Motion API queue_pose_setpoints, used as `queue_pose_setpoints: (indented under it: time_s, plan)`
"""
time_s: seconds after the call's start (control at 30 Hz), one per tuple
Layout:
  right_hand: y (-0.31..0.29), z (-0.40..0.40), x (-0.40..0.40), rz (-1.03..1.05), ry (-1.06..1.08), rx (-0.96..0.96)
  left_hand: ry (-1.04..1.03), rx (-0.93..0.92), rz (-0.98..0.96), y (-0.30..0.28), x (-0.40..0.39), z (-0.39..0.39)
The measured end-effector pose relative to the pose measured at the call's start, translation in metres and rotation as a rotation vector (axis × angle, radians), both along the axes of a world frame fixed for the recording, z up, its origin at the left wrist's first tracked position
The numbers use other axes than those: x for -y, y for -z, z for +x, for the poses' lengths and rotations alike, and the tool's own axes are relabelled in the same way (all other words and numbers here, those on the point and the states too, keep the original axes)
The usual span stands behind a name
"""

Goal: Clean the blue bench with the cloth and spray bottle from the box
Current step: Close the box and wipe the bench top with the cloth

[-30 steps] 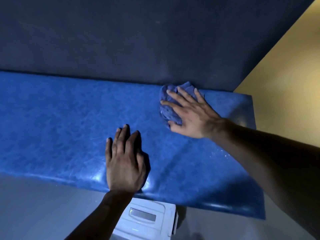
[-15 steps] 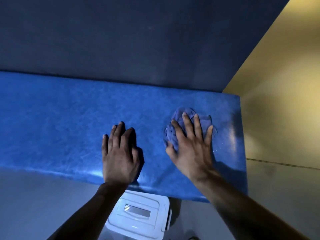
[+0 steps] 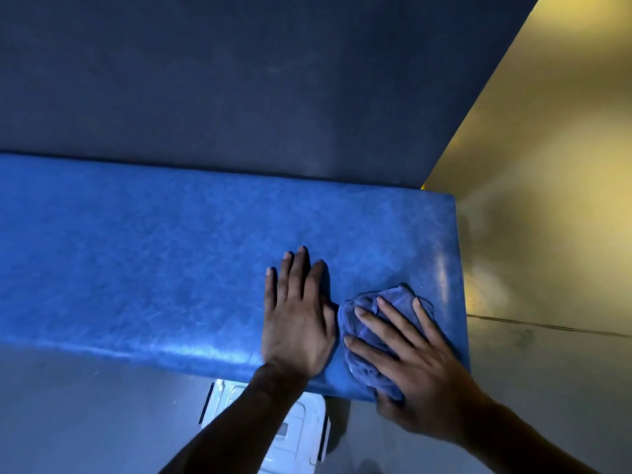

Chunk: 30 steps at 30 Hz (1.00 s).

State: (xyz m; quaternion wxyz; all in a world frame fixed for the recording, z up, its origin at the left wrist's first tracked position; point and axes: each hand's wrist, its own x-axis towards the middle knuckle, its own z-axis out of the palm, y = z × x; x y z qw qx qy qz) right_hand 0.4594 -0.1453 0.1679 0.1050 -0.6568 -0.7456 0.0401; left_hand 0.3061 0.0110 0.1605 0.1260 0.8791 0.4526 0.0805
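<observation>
The blue padded bench (image 3: 154, 261) runs across the view and ends at the right. A crumpled blue cloth (image 3: 362, 333) lies near the bench's front right corner. My right hand (image 3: 413, 367) presses flat on the cloth with fingers spread and straight. My left hand (image 3: 295, 319) rests flat on the bench just left of the cloth, fingers straight and together. No spray bottle is in view.
A white plastic box (image 3: 294, 432) with a lid stands on the grey floor (image 3: 85, 412) below the bench's front edge, partly hidden by my left forearm. A dark blue wall (image 3: 239, 80) backs the bench. A yellow wall (image 3: 547, 165) stands at the right.
My right hand has dragged the cloth from the bench's back edge toward the front right corner. My left hand stayed flat on the bench.
</observation>
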Motion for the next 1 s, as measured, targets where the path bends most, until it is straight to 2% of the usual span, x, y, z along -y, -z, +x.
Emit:
queue_pose_setpoints:
  time_s: [0.17,0.3,0.47,0.63,0.8,0.9,1.0]
  plan:
    - [-0.003,0.041,-0.023,-0.165,-0.209,0.136,0.000,-0.023,0.002,0.005,0.000,-0.003]
    - [-0.003,0.076,-0.059,-0.162,-0.210,0.199,-0.021,-0.016,0.014,0.009,0.000,0.000]
    - [0.006,0.108,-0.108,-0.080,0.075,0.150,-0.039,0.012,0.030,0.010,0.000,0.001]
    - [0.018,0.108,-0.140,-0.025,0.585,-0.048,-0.038,0.021,0.045,0.010,0.001,0.000]
    - [0.021,0.090,-0.136,-0.031,0.891,-0.225,-0.036,0.032,0.037,0.010,0.002,-0.001]
    - [0.021,0.077,-0.116,-0.044,0.994,-0.293,-0.047,0.040,0.030,0.008,0.002,0.000]
    - [0.021,0.056,-0.083,0.014,0.976,-0.238,-0.045,0.027,0.026,0.008,0.003,0.000]
